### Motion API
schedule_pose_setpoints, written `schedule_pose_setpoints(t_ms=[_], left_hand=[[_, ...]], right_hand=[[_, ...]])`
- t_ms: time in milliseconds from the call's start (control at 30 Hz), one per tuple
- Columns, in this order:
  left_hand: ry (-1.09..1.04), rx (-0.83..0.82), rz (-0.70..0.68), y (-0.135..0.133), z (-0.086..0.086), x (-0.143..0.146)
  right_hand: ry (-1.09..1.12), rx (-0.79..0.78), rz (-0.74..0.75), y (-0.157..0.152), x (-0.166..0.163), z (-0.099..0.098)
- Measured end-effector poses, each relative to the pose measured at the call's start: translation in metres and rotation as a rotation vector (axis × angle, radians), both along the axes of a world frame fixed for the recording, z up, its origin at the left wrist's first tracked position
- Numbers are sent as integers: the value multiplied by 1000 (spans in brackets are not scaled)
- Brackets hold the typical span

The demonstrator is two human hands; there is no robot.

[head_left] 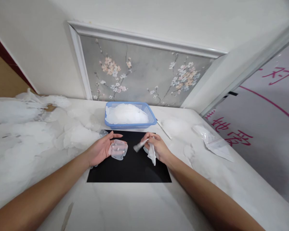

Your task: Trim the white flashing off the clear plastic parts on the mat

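My left hand [100, 149] rests palm up over the black mat [132, 171] and holds a translucent plastic piece [118, 150] with small white studs on its fingers. My right hand [157, 148] is closed on a small white stick-like tool [140, 145] that points left toward that piece, and a crumpled white scrap [151, 154] hangs from the same hand. The two hands are a few centimetres apart above the mat's far half.
A blue basket [151, 119] heaped with translucent white pieces stands just behind the mat. A large pile of similar white sheets [26, 128] covers the table's left. A clear plastic bag [213, 141] and a thin white strip [164, 129] lie to the right.
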State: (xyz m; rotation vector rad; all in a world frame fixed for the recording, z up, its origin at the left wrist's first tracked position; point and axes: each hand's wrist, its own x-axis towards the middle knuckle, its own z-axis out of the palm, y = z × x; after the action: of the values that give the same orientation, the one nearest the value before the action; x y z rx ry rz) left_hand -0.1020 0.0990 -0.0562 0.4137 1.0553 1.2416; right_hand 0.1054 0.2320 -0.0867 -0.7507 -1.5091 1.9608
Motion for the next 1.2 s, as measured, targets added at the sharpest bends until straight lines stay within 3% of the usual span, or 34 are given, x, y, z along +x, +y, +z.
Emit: schedule_pose_setpoints(t_ms=[67,167,267,367,533,600,667,733,800,900,1033,1200], left_hand=[[-4,5,7,0,0,1],[-26,18,12,-1,0,2],[-57,43,5,-1,2,5],[-65,60,3,-2,6,8],[-56,91,-23,-5,9,14],[-10,110,-48,-5,8,16],[201,174,-29,-4,7,14],[656,268,26,-3,7,9],[1241,308,49,-4,5,0],[1889,161,-45,-5,1,-12],[2240,32,-224,-4,-4,-18],[2296,68,-210,0,-3,-17]], right_hand=[[-73,230,5,-6,2,3],[-255,708,69,-21,2,8],[-297,1120,131,-35,-1,8],[-299,1323,163,-41,-5,1],[-313,1461,215,-40,-8,-5],[-251,1409,194,-41,-7,-3],[-184,1209,114,-41,-7,0],[-163,867,20,-38,-6,4],[-173,477,-9,-31,-6,6],[-178,48,52,-16,-6,8],[-188,-135,107,0,-6,8],[-200,-171,140,7,-4,9]])
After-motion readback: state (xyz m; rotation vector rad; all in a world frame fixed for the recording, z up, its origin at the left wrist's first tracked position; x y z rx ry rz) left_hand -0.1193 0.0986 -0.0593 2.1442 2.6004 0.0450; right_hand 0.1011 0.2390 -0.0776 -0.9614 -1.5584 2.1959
